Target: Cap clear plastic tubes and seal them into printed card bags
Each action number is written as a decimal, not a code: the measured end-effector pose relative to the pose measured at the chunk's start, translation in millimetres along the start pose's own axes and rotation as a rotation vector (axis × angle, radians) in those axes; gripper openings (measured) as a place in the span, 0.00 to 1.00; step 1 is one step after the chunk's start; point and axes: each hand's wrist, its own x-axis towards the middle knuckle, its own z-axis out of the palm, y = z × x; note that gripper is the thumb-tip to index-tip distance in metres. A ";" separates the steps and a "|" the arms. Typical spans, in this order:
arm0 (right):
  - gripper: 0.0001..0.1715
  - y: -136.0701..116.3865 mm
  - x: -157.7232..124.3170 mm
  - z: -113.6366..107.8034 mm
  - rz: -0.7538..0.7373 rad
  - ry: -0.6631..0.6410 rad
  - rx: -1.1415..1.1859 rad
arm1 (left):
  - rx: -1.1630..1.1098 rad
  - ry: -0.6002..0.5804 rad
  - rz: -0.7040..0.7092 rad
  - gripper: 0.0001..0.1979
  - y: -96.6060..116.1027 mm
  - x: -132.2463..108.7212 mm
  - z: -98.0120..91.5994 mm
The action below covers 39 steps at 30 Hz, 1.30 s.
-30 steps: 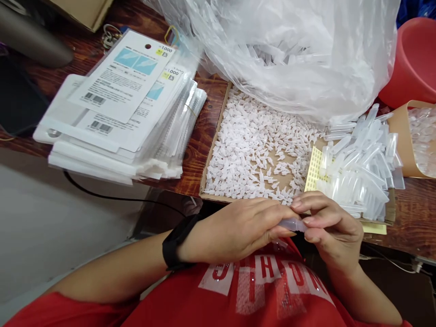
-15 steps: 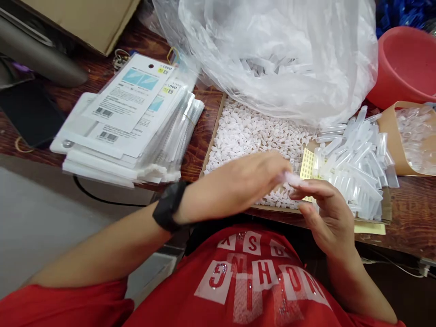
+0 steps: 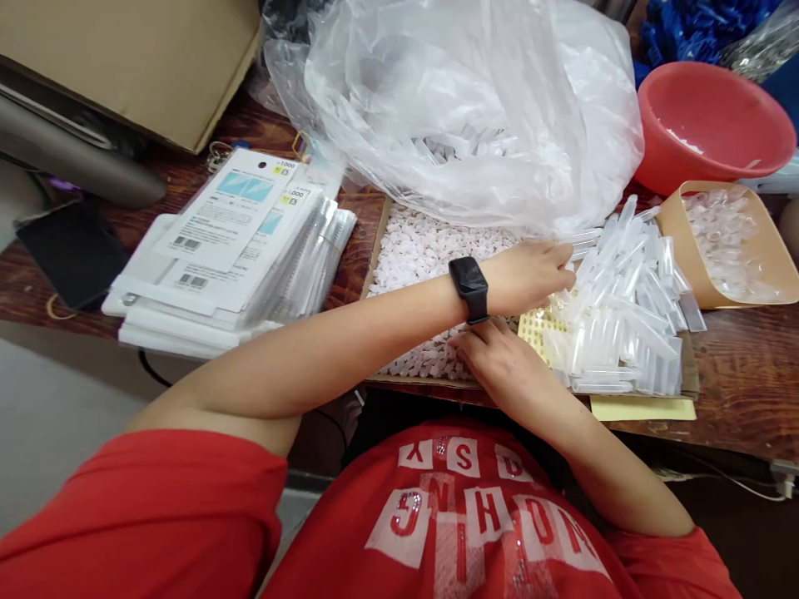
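Note:
My left hand (image 3: 532, 273), with a black watch on its wrist, reaches across to the heap of clear plastic tubes (image 3: 624, 308). Its fingers are bent and closed at the heap's left edge; what they hold, if anything, does not show. Under the left wrist, my right hand (image 3: 508, 362) dips its bent fingers into the small white plastic pieces (image 3: 430, 249) in a shallow cardboard tray (image 3: 374, 270). Part of these fingers is hidden by the left wrist, and I cannot make out what is in them. Between pieces and tubes lies a yellow dotted sheet (image 3: 533, 331).
A large clear plastic bag (image 3: 499, 75) bulges over the tray's back. A red bowl (image 3: 717, 116) and a tan container (image 3: 677, 241) of clear pieces stand at right. Packaged cards (image 3: 218, 216) are stacked at left, near a black phone-like slab (image 3: 71, 254).
My hands were together above the tray with a whitish piece between them. They have parted and crossed: the left went right to the tubes, the right went left into the white pieces.

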 end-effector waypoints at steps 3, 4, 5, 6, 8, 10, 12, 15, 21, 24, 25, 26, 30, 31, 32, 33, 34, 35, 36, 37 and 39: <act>0.18 -1.4 3.2 3.0 -0.019 0.023 -0.005 | -0.023 -0.007 -0.013 0.13 -1.8 -4.9 2.0; 0.18 -1.8 4.6 4.8 -0.026 0.033 -0.008 | -0.036 -0.010 -0.021 0.13 -1.9 -5.7 2.5; 0.18 -1.9 5.9 7.0 -0.031 0.045 -0.011 | -0.052 -0.010 -0.031 0.13 -2.0 -6.7 2.6; 0.18 -1.9 7.1 9.2 -0.033 0.058 -0.015 | -0.070 -0.007 -0.045 0.13 -2.1 -8.5 1.9; 0.16 -0.8 8.3 13.6 -0.031 0.091 -0.019 | -0.111 0.016 -0.087 0.12 -2.0 -16.7 -1.8; 0.16 1.2 7.8 16.8 -0.022 0.133 -0.014 | -0.136 0.054 -0.151 0.11 -0.8 -32.7 -8.5; 0.17 3.4 5.7 17.9 -0.005 0.184 0.002 | -0.240 0.115 -0.238 0.13 2.4 -55.1 -16.0; 0.17 5.7 -0.3 14.2 0.010 0.265 0.053 | -0.818 0.233 -0.421 0.15 11.6 -91.2 -23.3; 0.15 10.7 -18.4 0.4 0.197 0.534 0.396 | -1.848 0.440 -0.582 0.13 30.6 -140.2 -20.1; 0.19 10.1 -23.6 -2.8 0.335 0.657 0.612 | -2.044 0.420 -0.598 0.15 38.7 -151.7 -16.6; 0.20 8.7 -23.8 -3.6 0.366 0.690 0.679 | -2.106 0.391 -0.593 0.16 41.5 -153.8 -15.5; 0.21 7.0 -23.2 -4.5 0.385 0.722 0.731 | -2.161 0.363 -0.584 0.16 44.4 -155.3 -14.5; 0.20 0.0 -15.8 -7.1 0.374 0.798 0.833 | -2.213 0.317 -0.557 0.17 56.7 -156.8 -10.6; 0.21 -1.1 -13.7 -7.4 0.367 0.803 0.848 | -2.183 0.325 -0.558 0.17 59.7 -156.8 -10.0; 0.23 -1.9 -11.8 -7.6 0.363 0.807 0.863 | -2.143 0.337 -0.566 0.16 62.8 -157.0 -9.8; 0.24 -2.5 -10.3 -8.0 0.359 0.816 0.880 | -2.098 0.347 -0.582 0.16 65.6 -157.3 -9.9; 0.24 -2.9 -9.3 -8.6 0.353 0.830 0.900 | -2.053 0.354 -0.601 0.16 68.2 -157.8 -10.4; 0.24 -3.4 -8.6 -9.6 0.345 0.848 0.926 | -2.012 0.353 -0.623 0.16 70.6 -158.4 -11.1; 0.23 -3.9 -8.3 -11.0 0.335 0.865 0.959 | -1.977 0.344 -0.641 0.16 72.6 -159.1 -12.0; 0.22 -4.5 -8.3 -12.9 0.327 0.877 0.998 | -1.943 0.328 -0.656 0.16 74.2 -159.8 -13.0; 0.20 -6.2 -8.7 -17.2 0.329 0.886 1.072 | -1.883 0.300 -0.672 0.17 76.5 -160.7 -15.3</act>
